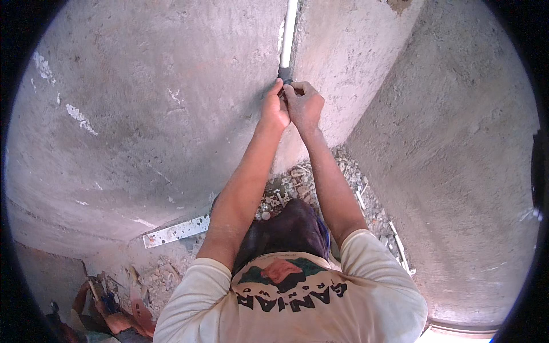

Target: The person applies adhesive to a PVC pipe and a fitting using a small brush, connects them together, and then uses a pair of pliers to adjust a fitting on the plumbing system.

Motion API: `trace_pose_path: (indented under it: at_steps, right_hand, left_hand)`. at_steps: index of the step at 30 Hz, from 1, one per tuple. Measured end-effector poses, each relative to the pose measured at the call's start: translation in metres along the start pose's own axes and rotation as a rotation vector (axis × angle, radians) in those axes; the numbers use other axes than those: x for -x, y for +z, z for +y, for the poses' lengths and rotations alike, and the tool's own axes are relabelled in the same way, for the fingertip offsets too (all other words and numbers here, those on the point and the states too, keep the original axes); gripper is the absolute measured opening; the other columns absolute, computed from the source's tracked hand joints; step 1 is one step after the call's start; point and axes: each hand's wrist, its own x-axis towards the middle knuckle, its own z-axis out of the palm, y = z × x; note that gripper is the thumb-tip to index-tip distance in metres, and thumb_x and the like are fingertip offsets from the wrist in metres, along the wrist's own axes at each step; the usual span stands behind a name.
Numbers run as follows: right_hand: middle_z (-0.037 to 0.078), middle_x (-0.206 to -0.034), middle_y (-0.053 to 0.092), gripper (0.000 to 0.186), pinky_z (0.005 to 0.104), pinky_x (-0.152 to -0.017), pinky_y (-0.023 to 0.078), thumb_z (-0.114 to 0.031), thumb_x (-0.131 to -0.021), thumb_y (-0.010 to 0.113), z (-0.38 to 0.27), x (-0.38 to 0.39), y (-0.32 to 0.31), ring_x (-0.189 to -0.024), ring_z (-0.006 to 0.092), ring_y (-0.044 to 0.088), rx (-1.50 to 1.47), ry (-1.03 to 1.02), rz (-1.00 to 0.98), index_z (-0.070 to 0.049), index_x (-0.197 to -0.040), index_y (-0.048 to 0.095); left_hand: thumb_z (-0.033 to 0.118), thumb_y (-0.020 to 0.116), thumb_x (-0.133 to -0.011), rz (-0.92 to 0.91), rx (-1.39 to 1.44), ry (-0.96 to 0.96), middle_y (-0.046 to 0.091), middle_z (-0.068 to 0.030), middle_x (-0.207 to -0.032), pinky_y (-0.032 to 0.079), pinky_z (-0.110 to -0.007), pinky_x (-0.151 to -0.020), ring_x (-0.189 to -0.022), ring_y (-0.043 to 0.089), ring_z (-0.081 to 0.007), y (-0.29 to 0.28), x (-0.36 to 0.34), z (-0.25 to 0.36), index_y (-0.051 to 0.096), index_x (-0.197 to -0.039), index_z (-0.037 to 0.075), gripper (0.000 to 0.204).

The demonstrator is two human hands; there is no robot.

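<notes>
A white pipe (289, 37) runs down a groove in the grey plastered wall, and a dark fitting (285, 74) sits at its lower end. Both my arms reach up to it, hands side by side. My left hand (276, 107) has its thumb and fingers closed at the fitting's left and underside. From the right, my right hand (305, 104) pinches at the fitting's lower end, knuckles bent. Whatever lies between the fingertips is mostly hidden by the hands.
Broken rubble (297, 182) covers the floor at the wall's foot. A speckled white strip (177, 231) lies at left against the wall. Another rough wall (457, 143) rises on the right, with a thin white pipe piece (398, 243) by its base. Reddish debris (140, 308) lies lower left.
</notes>
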Motion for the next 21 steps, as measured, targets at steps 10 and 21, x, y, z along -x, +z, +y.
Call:
trace_pose_path:
  at_steps: [10,21]
  right_hand:
    - [0.015,-0.073,0.07,0.022,0.0328,-0.064,0.053,-0.018,-0.077,0.073,-0.004,-0.003,0.002,-0.066,0.0221,0.068,-0.024,0.089,0.03,0.003,-0.083,0.07]
    - [0.008,-0.064,0.064,0.018,0.0233,-0.047,0.046,-0.012,-0.081,0.072,0.005,-0.007,0.01,-0.051,0.0117,0.058,-0.624,0.496,-0.02,0.005,-0.08,0.067]
  left_hand:
    - [0.023,0.062,-0.091,-0.037,0.076,-0.051,0.062,-0.0117,-0.099,0.049,-0.042,-0.087,-0.093,0.06,-0.026,-0.008,-0.009,0.007,0.057,-0.101,0.004,0.022]
    - [0.031,0.064,-0.089,0.018,-0.057,-0.102,0.057,-0.0003,-0.073,0.042,-0.032,-0.065,-0.062,0.049,-0.0157,0.005,0.01,0.009,0.058,-0.088,0.012,0.021]
